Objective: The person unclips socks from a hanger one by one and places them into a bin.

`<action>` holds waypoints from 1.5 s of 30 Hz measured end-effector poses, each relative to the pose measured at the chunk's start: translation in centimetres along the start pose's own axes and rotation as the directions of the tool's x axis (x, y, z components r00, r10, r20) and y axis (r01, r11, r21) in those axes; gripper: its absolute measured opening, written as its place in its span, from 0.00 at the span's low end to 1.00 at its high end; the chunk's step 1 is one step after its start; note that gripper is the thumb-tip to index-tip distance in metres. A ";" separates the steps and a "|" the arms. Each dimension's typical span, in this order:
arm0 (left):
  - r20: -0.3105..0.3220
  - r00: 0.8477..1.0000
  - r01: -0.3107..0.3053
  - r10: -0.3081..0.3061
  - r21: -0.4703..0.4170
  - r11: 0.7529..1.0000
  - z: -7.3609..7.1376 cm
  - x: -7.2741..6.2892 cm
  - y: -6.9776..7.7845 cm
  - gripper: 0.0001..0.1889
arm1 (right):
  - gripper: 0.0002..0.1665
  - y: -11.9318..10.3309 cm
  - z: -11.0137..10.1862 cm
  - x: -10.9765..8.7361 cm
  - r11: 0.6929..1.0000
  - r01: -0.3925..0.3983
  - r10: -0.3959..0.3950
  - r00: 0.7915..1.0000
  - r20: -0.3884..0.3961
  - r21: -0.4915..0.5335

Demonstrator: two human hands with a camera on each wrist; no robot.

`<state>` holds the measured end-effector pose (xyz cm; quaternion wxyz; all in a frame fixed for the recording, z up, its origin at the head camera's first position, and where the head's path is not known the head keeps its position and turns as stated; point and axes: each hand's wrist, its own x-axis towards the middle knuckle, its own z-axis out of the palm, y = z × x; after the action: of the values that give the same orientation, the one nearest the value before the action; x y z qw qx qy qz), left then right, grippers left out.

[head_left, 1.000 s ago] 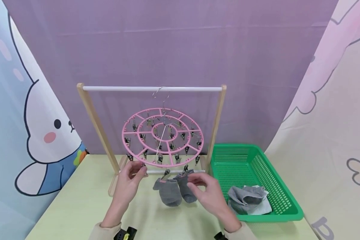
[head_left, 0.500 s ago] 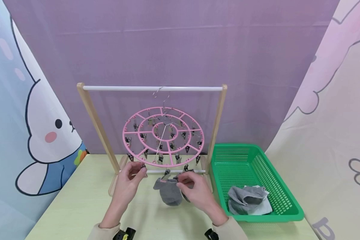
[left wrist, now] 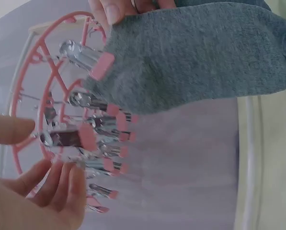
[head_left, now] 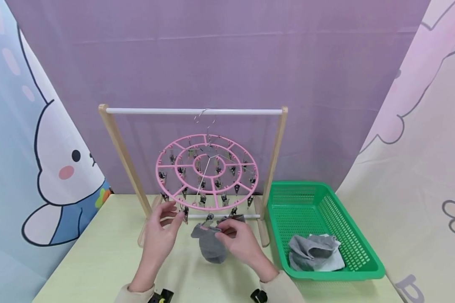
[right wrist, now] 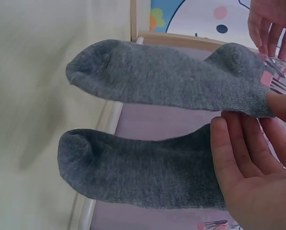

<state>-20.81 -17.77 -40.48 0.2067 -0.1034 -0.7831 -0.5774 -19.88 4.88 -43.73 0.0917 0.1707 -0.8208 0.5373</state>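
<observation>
A pink round clip hanger [head_left: 248, 164] carries several metal clips. Two grey socks hang from clips at its front. With thumb and fingers my right hand [head_left: 240, 242] pinches the cuff edge of the left sock [head_left: 212, 248], beside the clip [right wrist: 266, 78] that grips it. The other sock [right wrist: 143, 170] hangs behind this hand, mostly hidden in the head view. My left hand [head_left: 161, 229] is at the hanger's front left, thumb and fingers spread around a hanging clip [left wrist: 66, 138]. That clip holds nothing, and gaps show between it and the fingers in the left wrist view.
The hanger hooks over the white bar [head_left: 155, 111] of a wooden stand [head_left: 125, 160]. At right stands a green basket [head_left: 337, 275] with a grey cloth item [head_left: 307, 252] and a white one [head_left: 337, 260] inside. Behind is a purple curtain [head_left: 227, 63].
My right hand has moved left from the right sock to the left sock's cuff and pinches it. My left hand has loosened from its clip, which now hangs free between the fingers.
</observation>
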 end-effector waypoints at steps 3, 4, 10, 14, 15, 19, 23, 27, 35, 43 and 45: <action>-0.111 0.986 -0.123 0.125 0.022 0.992 0.2 -0.6 0.6 0.16 | 0.07 -0.1 0.1 0.0 1.000 -0.001 0.001 1.000 -0.001 0.003; -0.136 0.974 -0.180 0.183 0.031 0.983 0.4 -0.8 0.8 0.14 | 0.06 -0.1 0.0 0.0 1.000 -0.003 0.003 1.000 0.001 0.001; -0.024 0.916 -0.398 0.401 0.085 0.913 1.4 -1.4 1.5 0.09 | 0.05 -0.8 -0.4 -0.1 1.000 -0.015 0.014 1.000 0.009 0.020; 0.158 0.952 -0.280 0.263 0.093 0.956 2.3 -1.3 1.5 0.12 | 0.06 -1.3 -0.9 -0.3 0.998 -0.014 0.013 1.000 0.017 0.064; 0.201 0.955 -0.240 0.218 0.090 0.967 2.5 -1.2 1.5 0.15 | 0.06 -1.4 -1.0 -0.4 0.997 -0.013 0.012 1.000 0.020 0.072; 0.310 0.946 -0.118 0.092 0.064 0.991 3.1 -0.8 1.5 0.20 | 0.08 -1.4 -1.2 -0.4 0.995 -0.011 0.008 1.000 0.026 0.101; 0.337 0.941 -0.052 0.043 0.018 0.998 3.4 -0.3 1.4 0.17 | 0.09 -1.5 -1.6 -0.5 0.991 -0.020 0.015 0.999 0.041 0.130; 0.353 0.935 -0.018 0.023 -0.017 1.000 3.4 -0.1 1.3 0.13 | 0.10 -1.7 -1.8 -0.6 0.988 -0.043 0.033 0.997 0.065 0.148; 0.369 0.929 0.030 0.003 -0.083 0.996 3.4 0.0 1.3 0.07 | 0.09 -2.2 -1.7 -0.8 0.987 -0.044 0.032 0.997 0.077 0.152; 0.329 0.944 0.039 0.029 -0.198 0.979 3.5 -0.4 1.5 0.03 | 0.07 -2.4 -1.4 -0.9 0.990 -0.015 0.007 0.998 0.063 0.137; 0.314 0.949 0.016 0.044 -0.185 0.983 3.5 -0.4 1.5 0.02 | 0.07 -2.3 -1.2 -1.1 0.992 -0.018 0.010 0.998 0.067 0.126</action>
<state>-20.55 -13.96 -40.27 0.0722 -0.2189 -0.7482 -0.6221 -18.04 5.34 -41.60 0.0498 0.1879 -0.7888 0.5831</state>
